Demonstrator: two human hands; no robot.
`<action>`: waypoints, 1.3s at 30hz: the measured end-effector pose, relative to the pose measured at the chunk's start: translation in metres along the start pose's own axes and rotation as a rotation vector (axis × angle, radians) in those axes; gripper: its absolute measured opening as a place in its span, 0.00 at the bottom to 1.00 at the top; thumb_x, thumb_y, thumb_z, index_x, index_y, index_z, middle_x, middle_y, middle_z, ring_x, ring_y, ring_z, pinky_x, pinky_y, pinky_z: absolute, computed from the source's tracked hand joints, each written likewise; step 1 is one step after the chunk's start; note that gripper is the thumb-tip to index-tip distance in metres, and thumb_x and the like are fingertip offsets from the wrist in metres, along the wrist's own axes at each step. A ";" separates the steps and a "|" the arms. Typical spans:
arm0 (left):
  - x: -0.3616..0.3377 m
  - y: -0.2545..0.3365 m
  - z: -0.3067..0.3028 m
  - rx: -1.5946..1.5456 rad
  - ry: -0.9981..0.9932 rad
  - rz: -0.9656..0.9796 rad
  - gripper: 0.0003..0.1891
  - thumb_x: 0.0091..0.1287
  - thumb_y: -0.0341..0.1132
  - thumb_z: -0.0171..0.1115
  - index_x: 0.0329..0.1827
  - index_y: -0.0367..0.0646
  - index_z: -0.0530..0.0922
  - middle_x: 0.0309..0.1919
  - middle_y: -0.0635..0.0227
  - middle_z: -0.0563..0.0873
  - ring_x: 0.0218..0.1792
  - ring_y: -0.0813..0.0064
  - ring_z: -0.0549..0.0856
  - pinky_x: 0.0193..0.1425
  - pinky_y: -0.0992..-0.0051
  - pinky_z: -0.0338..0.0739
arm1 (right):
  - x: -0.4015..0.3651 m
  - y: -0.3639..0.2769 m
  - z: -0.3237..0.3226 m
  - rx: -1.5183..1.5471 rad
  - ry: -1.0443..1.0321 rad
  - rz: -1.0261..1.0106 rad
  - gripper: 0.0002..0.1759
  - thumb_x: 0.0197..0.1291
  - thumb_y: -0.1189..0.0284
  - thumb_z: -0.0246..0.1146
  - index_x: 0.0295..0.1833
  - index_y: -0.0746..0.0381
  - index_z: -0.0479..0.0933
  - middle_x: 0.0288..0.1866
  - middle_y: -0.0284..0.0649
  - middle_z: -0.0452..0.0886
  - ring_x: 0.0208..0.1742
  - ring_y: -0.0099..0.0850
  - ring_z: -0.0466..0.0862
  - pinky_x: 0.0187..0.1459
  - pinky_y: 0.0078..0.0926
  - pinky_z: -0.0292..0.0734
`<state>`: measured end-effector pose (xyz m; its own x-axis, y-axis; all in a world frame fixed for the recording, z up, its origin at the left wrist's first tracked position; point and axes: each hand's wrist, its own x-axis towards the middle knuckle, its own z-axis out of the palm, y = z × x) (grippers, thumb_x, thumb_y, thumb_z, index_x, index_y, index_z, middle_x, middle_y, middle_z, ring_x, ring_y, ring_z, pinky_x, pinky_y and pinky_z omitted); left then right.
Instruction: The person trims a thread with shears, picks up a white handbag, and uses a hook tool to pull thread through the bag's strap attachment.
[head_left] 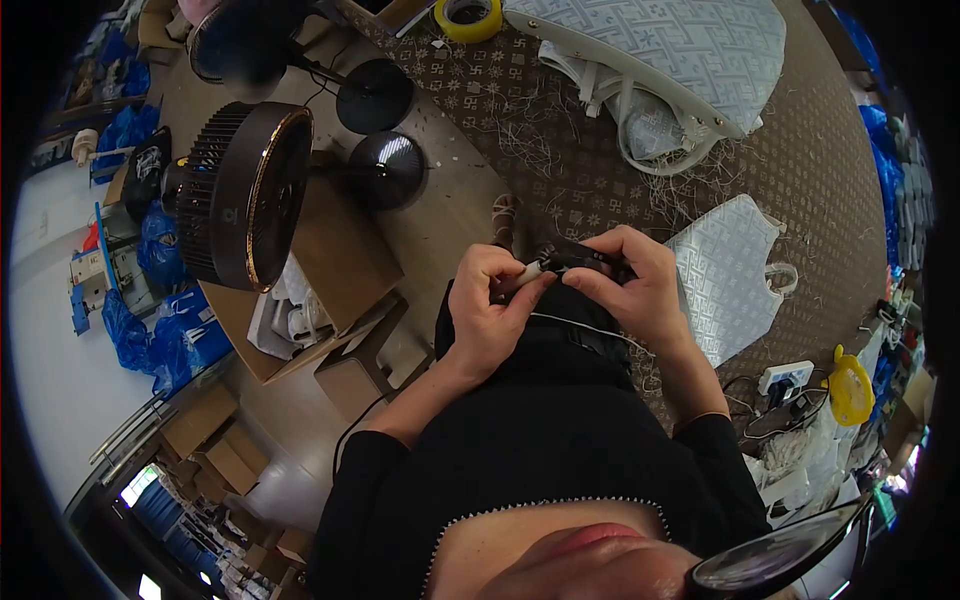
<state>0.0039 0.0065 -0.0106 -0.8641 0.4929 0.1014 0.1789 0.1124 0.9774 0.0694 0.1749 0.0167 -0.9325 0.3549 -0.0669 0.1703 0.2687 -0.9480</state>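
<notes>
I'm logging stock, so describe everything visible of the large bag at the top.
The large bag looks pale blue-grey, with an interlocking geometric pattern. A smooth white band, leather-like and set with metal studs, edges it; a pale loop handle extends beyond. It lies on the brown patterned surface, loose threads nearby. The picture's edge crops it.

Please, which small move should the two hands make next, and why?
Probably the left hand should hold the pale piece steady while the right hand tilts the dark item slightly. Both are gripped close together, but whether they touch is unclear from here, so a better view might help.
</notes>
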 end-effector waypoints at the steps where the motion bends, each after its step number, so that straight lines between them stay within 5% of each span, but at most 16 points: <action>1: 0.000 0.000 0.000 0.013 -0.005 0.014 0.16 0.52 0.22 0.71 0.35 0.42 0.69 0.31 0.70 0.71 0.24 0.86 0.68 0.25 0.85 0.63 | 0.000 0.000 -0.001 0.003 0.025 0.024 0.16 0.45 0.67 0.74 0.35 0.64 0.79 0.24 0.33 0.77 0.22 0.18 0.72 0.24 0.16 0.68; 16: 0.002 -0.001 0.000 0.181 0.044 0.131 0.16 0.49 0.20 0.71 0.34 0.40 0.70 0.32 0.65 0.74 0.31 0.74 0.76 0.26 0.80 0.74 | -0.002 0.000 0.001 -0.008 -0.030 0.029 0.16 0.45 0.67 0.74 0.35 0.64 0.79 0.25 0.33 0.78 0.23 0.18 0.73 0.25 0.16 0.69; 26: 0.004 0.001 0.001 0.246 0.068 0.219 0.16 0.47 0.18 0.70 0.33 0.41 0.72 0.32 0.66 0.75 0.30 0.72 0.76 0.26 0.79 0.74 | 0.000 0.001 -0.008 0.063 0.097 0.093 0.15 0.46 0.69 0.74 0.35 0.65 0.78 0.24 0.32 0.78 0.23 0.16 0.72 0.26 0.14 0.68; 39: 0.005 0.001 0.001 0.308 0.071 0.295 0.16 0.46 0.19 0.69 0.33 0.43 0.72 0.31 0.66 0.75 0.30 0.71 0.76 0.26 0.76 0.70 | -0.009 -0.003 -0.006 -0.038 -0.033 0.072 0.16 0.43 0.67 0.75 0.33 0.63 0.78 0.24 0.33 0.77 0.22 0.20 0.73 0.24 0.17 0.69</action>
<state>0.0001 0.0101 -0.0091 -0.7832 0.4835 0.3909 0.5456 0.2328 0.8051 0.0792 0.1759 0.0216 -0.9275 0.3446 -0.1451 0.2483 0.2776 -0.9281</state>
